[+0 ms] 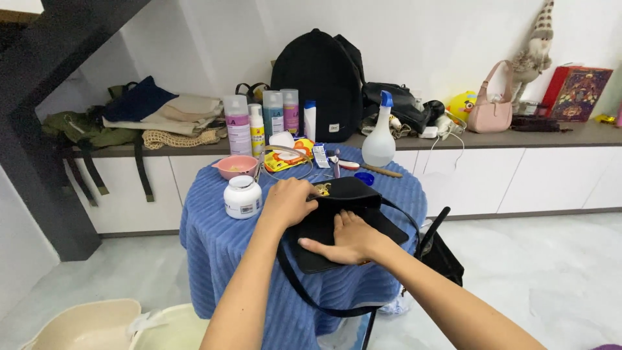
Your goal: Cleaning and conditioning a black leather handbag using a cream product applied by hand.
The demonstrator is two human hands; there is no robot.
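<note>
Black handbag (343, 223), middle of the blue-covered table (214, 253): your right hand (350, 240) lies flat and spread on its flap, your left hand (288, 202) curls closed near the clasp; a careless tug could topple the white jar (242, 197) just beside.

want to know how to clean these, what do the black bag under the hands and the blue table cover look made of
Black bag: smooth matte flap that looks like leather or a faux version, with a small gold metal clasp; the picture cannot settle which. Blue table cover: soft ribbed fabric, possibly plush or corduroy-like, draping in folds.
</note>
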